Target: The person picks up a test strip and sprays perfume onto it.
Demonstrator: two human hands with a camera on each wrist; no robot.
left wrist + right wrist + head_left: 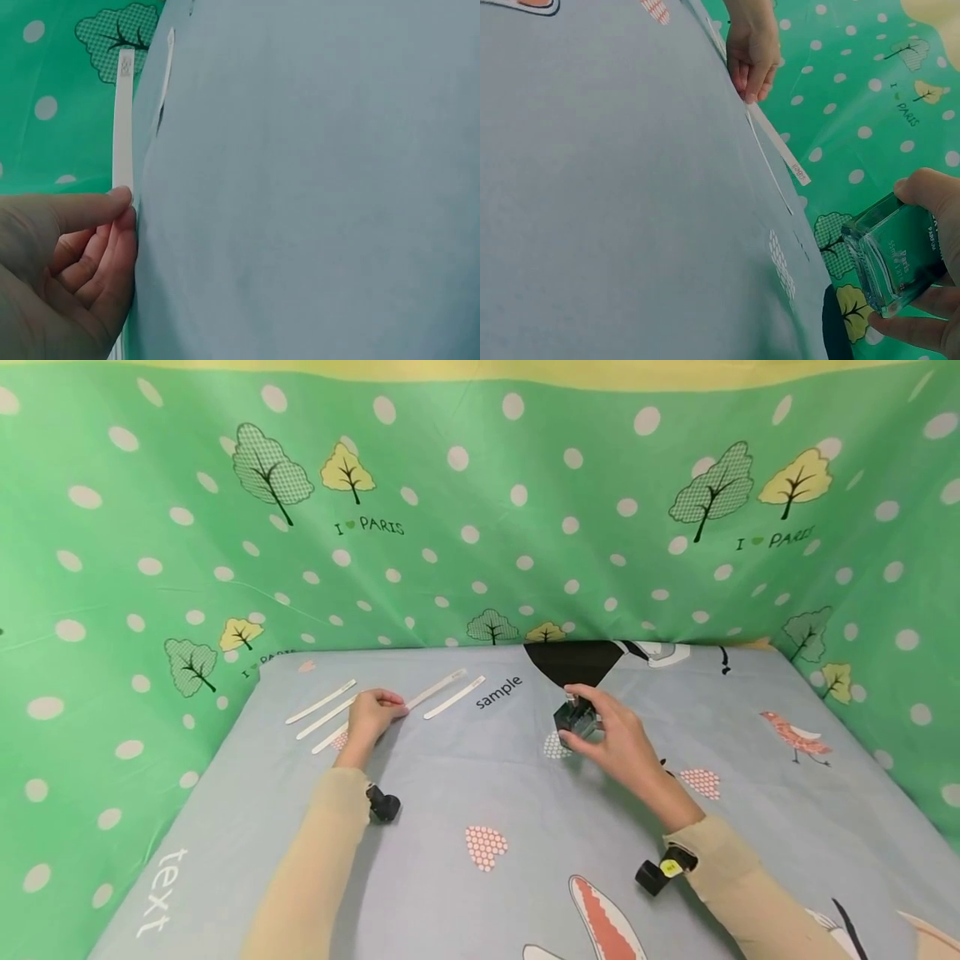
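My left hand point(371, 717) pinches a long white paper test strip point(438, 688) between thumb and fingers, its far end pointing away to the right. In the left wrist view the strip point(124, 124) stands out past the thumb, with small print at its tip. A dark green glass perfume bottle point(574, 723) is in my right hand point(626, 745), thumb and fingers around its sides and the index finger at the top by the sprayer. The right wrist view shows the bottle point(894, 255) tilted, with lettering on its face. Another strip point(454, 698) lies just right of the held one.
Several white strips point(321, 702) lie side by side left of the left hand. A grey-blue printed cloth point(420, 860) covers the table. Green dotted curtains point(465, 493) close off the back and both sides. Black cameras point(386, 803) sit on both wrists.
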